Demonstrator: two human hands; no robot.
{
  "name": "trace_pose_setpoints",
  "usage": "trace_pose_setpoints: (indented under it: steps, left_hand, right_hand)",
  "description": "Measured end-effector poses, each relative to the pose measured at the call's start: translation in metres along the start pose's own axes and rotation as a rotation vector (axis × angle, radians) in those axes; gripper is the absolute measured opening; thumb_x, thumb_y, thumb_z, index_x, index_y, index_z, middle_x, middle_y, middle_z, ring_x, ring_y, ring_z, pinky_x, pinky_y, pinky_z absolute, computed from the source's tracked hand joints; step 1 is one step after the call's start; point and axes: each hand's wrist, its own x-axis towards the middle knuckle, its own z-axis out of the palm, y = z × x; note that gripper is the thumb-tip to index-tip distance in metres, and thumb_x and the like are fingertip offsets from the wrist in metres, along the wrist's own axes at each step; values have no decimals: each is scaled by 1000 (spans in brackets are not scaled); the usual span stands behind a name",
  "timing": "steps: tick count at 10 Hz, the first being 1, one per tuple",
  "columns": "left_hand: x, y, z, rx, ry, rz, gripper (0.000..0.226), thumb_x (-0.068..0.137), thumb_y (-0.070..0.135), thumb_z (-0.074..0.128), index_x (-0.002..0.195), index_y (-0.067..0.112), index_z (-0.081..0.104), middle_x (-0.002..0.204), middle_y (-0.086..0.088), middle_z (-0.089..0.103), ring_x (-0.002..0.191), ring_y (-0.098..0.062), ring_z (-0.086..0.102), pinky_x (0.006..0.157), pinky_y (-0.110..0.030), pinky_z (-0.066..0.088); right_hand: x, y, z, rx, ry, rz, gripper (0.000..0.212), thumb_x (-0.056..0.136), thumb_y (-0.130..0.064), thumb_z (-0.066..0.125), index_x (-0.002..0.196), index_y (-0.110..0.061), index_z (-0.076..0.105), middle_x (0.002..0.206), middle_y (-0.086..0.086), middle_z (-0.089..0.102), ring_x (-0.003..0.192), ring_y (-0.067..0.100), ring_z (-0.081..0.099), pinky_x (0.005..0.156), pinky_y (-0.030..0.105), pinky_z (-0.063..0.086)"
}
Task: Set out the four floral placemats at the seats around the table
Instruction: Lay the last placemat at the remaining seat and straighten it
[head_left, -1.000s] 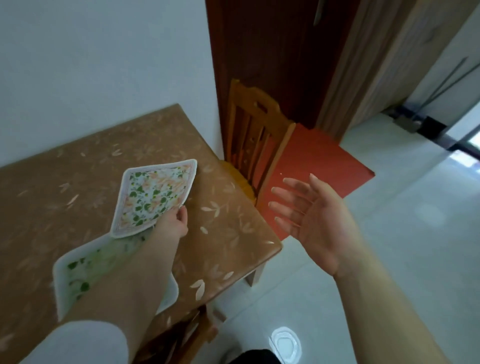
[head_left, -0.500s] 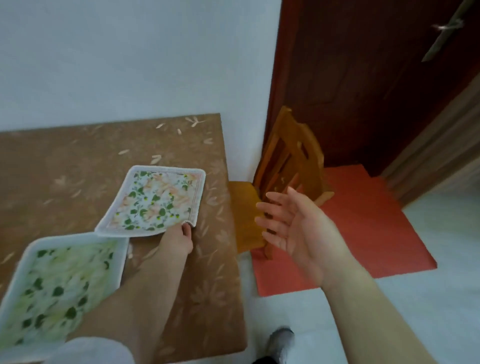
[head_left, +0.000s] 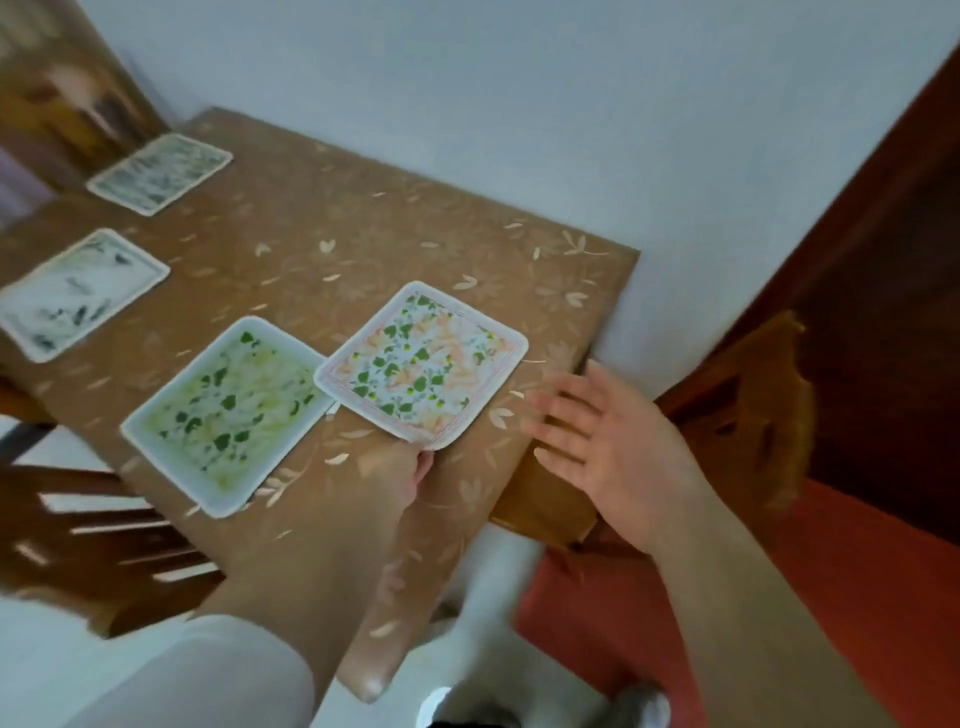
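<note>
Several floral placemats lie on the brown leaf-patterned table (head_left: 363, 239). The pink-and-green placemat (head_left: 422, 365) lies flat near the table's right end, and my left hand (head_left: 400, 475) pinches its near corner. Its left corner overlaps the green-and-yellow placemat (head_left: 231, 413). Two paler, blurred placemats sit farther left, one (head_left: 78, 293) at the near edge and one (head_left: 158, 173) at the far corner. My right hand (head_left: 602, 447) hovers open over the table's right edge, fingers spread, holding nothing.
A wooden chair (head_left: 748, 405) stands at the table's right end, in front of a dark red door (head_left: 883, 218) and on a red mat (head_left: 831, 597). Another chair back (head_left: 104, 525) is at the near left. A white wall borders the table's far side.
The view has swung left, bringing two more placemats into sight. The pink-and-green placemat now lies flat with my left hand still on its corner. My right hand has come closer to the table edge.
</note>
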Motion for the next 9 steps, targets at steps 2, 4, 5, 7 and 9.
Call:
trace_pose_setpoints:
  steps: [2, 4, 5, 7, 9]
  left_hand:
    - [-18, -17, 43, -326, 19, 5, 14, 92, -7, 65, 105, -2, 65, 107, -10, 67, 98, -27, 67, 73, -33, 63]
    - [-16, -19, 65, -245, 93, 17, 14, 90, -9, 66, 82, 2, 61, 92, -13, 68, 90, -27, 71, 68, -34, 63]
    - [4, -15, 75, -244, 66, 2, 27, 93, -6, 64, 67, 2, 69, 81, -14, 72, 82, -24, 68, 89, -36, 60]
    - [17, 5, 86, -189, -37, 81, 29, 89, -10, 62, 115, 1, 66, 103, -14, 68, 85, -22, 67, 72, -29, 62]
    - [41, 16, 101, -10, -17, 87, 35, 89, -10, 64, 123, -4, 64, 89, -9, 69, 64, -15, 70, 53, -22, 57]
  right_hand:
    - [40, -33, -39, -105, -151, 65, 43, 103, -49, 53, 126, -18, 72, 115, 5, 81, 102, 24, 78, 85, 39, 58]
    - [81, -56, -59, -137, -189, 113, 43, 101, -51, 54, 123, -19, 73, 115, 7, 81, 102, 25, 79, 90, 45, 55]
    - [104, -63, -58, -158, -193, 131, 45, 101, -51, 54, 124, -18, 73, 116, 7, 81, 102, 24, 79, 89, 45, 54]
    - [145, -76, -32, -175, -180, 171, 45, 101, -50, 54, 126, -16, 71, 116, 9, 81, 99, 26, 79, 86, 45, 55]
    - [186, -85, 2, -192, -162, 181, 45, 102, -51, 53, 128, -18, 69, 114, 7, 82, 98, 23, 80, 82, 42, 54]
